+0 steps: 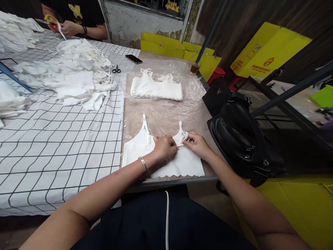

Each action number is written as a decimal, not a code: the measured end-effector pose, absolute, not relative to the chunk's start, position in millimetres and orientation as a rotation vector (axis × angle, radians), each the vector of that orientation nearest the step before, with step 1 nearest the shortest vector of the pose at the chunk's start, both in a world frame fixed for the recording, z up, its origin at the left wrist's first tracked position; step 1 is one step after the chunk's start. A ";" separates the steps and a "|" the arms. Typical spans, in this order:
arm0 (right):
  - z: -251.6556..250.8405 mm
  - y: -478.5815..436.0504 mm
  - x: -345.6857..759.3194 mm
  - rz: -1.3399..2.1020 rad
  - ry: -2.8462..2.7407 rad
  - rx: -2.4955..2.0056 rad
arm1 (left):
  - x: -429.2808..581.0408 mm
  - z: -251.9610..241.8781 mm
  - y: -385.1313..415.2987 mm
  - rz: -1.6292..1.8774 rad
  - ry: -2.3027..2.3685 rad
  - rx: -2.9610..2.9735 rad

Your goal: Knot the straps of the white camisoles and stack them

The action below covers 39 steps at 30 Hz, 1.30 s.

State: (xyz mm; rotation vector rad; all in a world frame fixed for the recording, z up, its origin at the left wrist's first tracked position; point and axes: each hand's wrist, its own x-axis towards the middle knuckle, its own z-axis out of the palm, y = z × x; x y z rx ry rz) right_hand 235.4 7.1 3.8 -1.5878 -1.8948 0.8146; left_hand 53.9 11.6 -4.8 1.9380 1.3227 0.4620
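A white camisole (pixel 182 163) with thin straps and a wavy hem lies flat on the plastic-covered table in front of me. My left hand (pixel 164 147) is closed at its upper edge, fingers curled onto the cloth near the middle; the fingertips are partly hidden. Between the thumb and fingers of my right hand (pixel 197 144) is the right shoulder strap (pixel 185 136), pinched and bent into a loop. The left strap (pixel 144 125) lies on the table, away from both hands. Farther back sits a neat stack of similar white camisoles (pixel 156 89).
Loose white garments (pixel 78 69) heap on the checked tablecloth (pixel 91 139) at left. Small black scissors (pixel 116 69) and a phone (pixel 134 59) lie behind. Across the table, a person's hand (pixel 70 28) is by yellow-and-red scissors (pixel 52 22). A black bag (pixel 234 128) stands right, near a drink glass (pixel 195 67).
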 end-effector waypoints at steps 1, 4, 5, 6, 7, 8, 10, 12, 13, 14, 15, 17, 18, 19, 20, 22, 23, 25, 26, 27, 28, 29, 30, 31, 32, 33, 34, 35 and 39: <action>3.0 7.4 232.7 0.855 -1.854 -1.567 | 54.0 -5.3 11.3 0.468 1.324 1.941; -1.6 7.7 223.5 0.907 -1.809 -1.525 | 54.5 -8.0 10.9 0.482 1.327 1.957; -3.4 7.5 221.3 0.917 -1.812 -1.520 | 54.7 -9.1 10.9 0.485 1.327 1.964; -5.1 7.2 219.9 0.923 -1.816 -1.517 | 54.8 -10.2 10.9 0.487 1.327 1.970; -6.6 6.7 219.3 0.927 -1.818 -1.516 | 55.0 -11.1 11.0 0.489 1.325 1.975; -7.9 6.2 219.4 0.930 -1.820 -1.516 | 55.3 -11.9 11.1 0.492 1.323 1.977; -9.4 5.0 221.0 0.939 -1.825 -1.517 | 55.7 -12.5 11.1 0.501 1.325 1.972; -9.9 3.7 222.5 0.945 -1.823 -1.519 | 55.9 -12.2 11.0 0.504 1.333 1.961; -9.8 3.1 222.7 0.945 -1.814 -1.519 | 55.9 -11.8 10.9 0.503 1.337 1.956; -9.7 2.6 222.5 0.945 -1.801 -1.517 | 55.9 -11.4 10.8 0.502 1.338 1.953; -9.5 2.3 221.9 0.944 -1.787 -1.513 | 55.9 -11.1 10.7 0.500 1.337 1.954; -9.4 1.9 220.2 0.932 -1.778 -1.503 | 55.8 -11.1 10.7 0.501 1.330 1.961; -9.5 1.7 219.5 0.917 -1.790 -1.503 | 55.8 -11.4 10.7 0.503 1.329 1.964; -9.7 1.6 219.0 0.894 -1.811 -1.507 | 55.7 -11.8 10.8 0.505 1.329 1.965; -10.0 1.3 218.9 0.864 -1.838 -1.513 | 55.8 -12.3 11.0 0.508 1.331 1.963; -10.5 0.3 219.9 0.800 -1.894 -1.525 | 55.7 -13.3 11.3 0.514 1.337 1.957; -10.4 -0.5 220.7 0.767 -1.920 -1.529 | 55.7 -13.7 11.4 0.515 1.337 1.955; -9.2 -2.3 222.2 0.692 -1.974 -1.523 | 55.6 -14.1 11.4 0.517 1.335 1.956; -8.0 -3.2 222.7 0.646 -2.008 -1.513 | 55.5 -14.0 11.3 0.518 1.335 1.957; -6.5 -4.0 222.9 0.594 -2.046 -1.500 | 55.4 -13.9 11.1 0.518 1.334 1.957; -4.8 -4.6 222.7 0.538 -2.090 -1.484 | 55.3 -13.6 10.9 0.518 1.335 1.957; -2.9 -4.9 222.4 0.482 -2.137 -1.469 | 55.2 -13.2 10.7 0.517 1.335 1.956; -1.1 -4.9 222.0 0.433 -2.185 -1.458 | 55.1 -12.8 10.4 0.517 1.334 1.954; 0.6 -4.5 221.6 0.394 -2.227 -1.449 | 55.0 -12.4 10.2 0.516 1.333 1.953; 2.1 -4.0 221.4 0.369 -2.261 -1.444 | 55.0 -12.0 9.9 0.517 1.334 1.950; 3.3 -3.1 221.5 0.359 -2.284 -1.443 | 55.0 -11.6 9.7 0.519 1.336 1.948; 4.3 -2.2 221.8 0.365 -2.295 -1.447 | 54.9 -11.3 9.4 0.520 1.337 1.946; 4.9 -1.1 222.3 0.388 -2.291 -1.458 | 54.9 -11.1 9.1 0.521 1.337 1.945; 4.7 3.1 225.1 0.598 -2.162 -1.547 | 54.4 -10.4 8.1 0.522 1.329 1.964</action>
